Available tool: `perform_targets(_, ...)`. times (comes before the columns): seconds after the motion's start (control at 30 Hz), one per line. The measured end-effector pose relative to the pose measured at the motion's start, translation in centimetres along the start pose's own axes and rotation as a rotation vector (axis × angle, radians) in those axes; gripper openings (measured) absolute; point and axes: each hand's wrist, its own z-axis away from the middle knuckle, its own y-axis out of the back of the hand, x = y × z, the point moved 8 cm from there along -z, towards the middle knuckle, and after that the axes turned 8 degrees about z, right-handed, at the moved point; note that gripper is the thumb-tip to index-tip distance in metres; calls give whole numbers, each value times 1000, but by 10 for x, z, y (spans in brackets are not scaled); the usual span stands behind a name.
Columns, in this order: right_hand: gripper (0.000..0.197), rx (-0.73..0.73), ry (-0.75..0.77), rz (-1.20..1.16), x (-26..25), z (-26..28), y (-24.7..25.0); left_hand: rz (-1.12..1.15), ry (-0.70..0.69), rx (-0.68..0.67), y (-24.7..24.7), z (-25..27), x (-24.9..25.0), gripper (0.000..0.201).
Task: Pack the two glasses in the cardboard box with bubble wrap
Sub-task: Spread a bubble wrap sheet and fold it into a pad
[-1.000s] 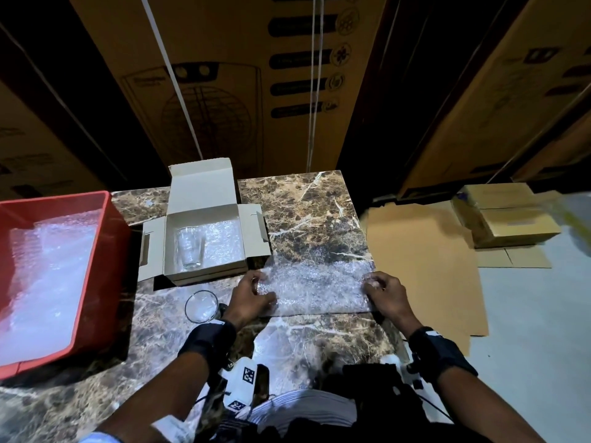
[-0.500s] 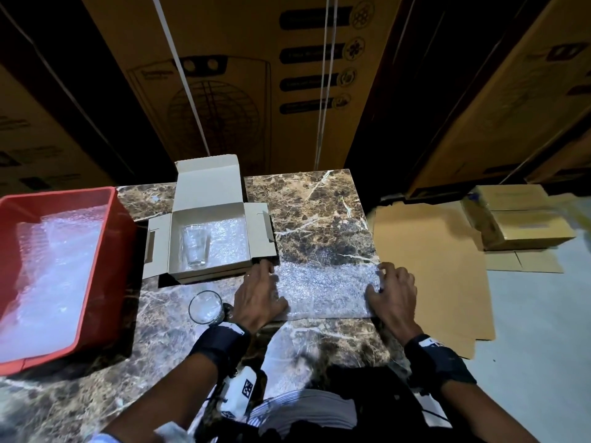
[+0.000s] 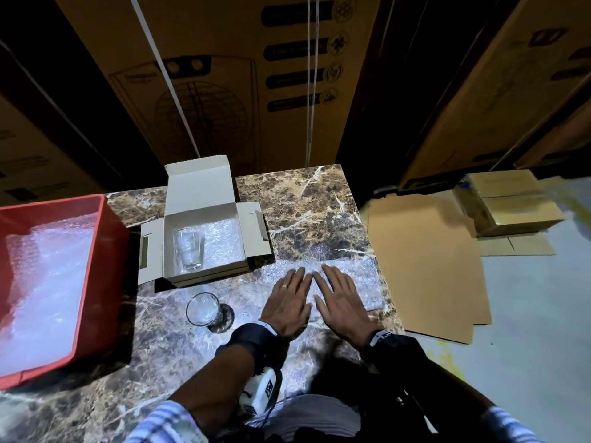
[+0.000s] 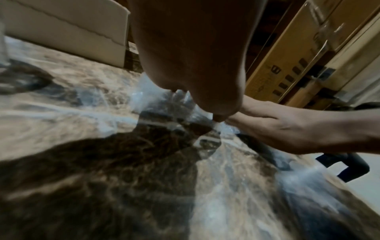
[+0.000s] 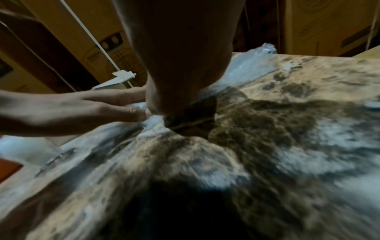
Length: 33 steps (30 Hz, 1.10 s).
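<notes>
Both hands, left [image 3: 289, 302] and right [image 3: 343, 298], lay flat side by side with fingers [image 3: 332, 278] straight, pressing the bubble wrap [image 3: 358, 273] onto the surface [image 3: 313, 212]; one glass [image 3: 189, 247] stood in the box [image 3: 204, 273], the other [image 3: 203, 309] just outside

no wording can be read anywhere. dark label bars with round icons are printed on the large carton [image 3: 224, 75] behind the marble table [image 3: 313, 212], but their lettering is too blurred to be made out. a black-and-white square marker is seen on the white device [image 3: 260, 390] at the table's near edge; no characters are legible on it.
</notes>
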Motion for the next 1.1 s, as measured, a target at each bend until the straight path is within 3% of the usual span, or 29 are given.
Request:
perform_targets(0.2,70,-62,-17,52,19,13,-12,-34,45,34,-15,13,-24,78)
perform_targets(0.47,91,-77,-162,44,65,29,-9,-10,203,52,-3,29,-60,108)
perform_targets(0.67,92,-102,-179,74,78,36,-8,-14,218,55,1,39,-71,104)
perform_targets(0.87,109,-139,-267,-56,74,41,-1,83,221,65,6,45,-63,108)
perform_targets(0.97,97,-73,-161,-118,58,44,13,116,189,107,12,50,-52,109)
perform_targets(1.1,52,0,164,-63,26,42,23,136,113,118,20,49,-35,105)
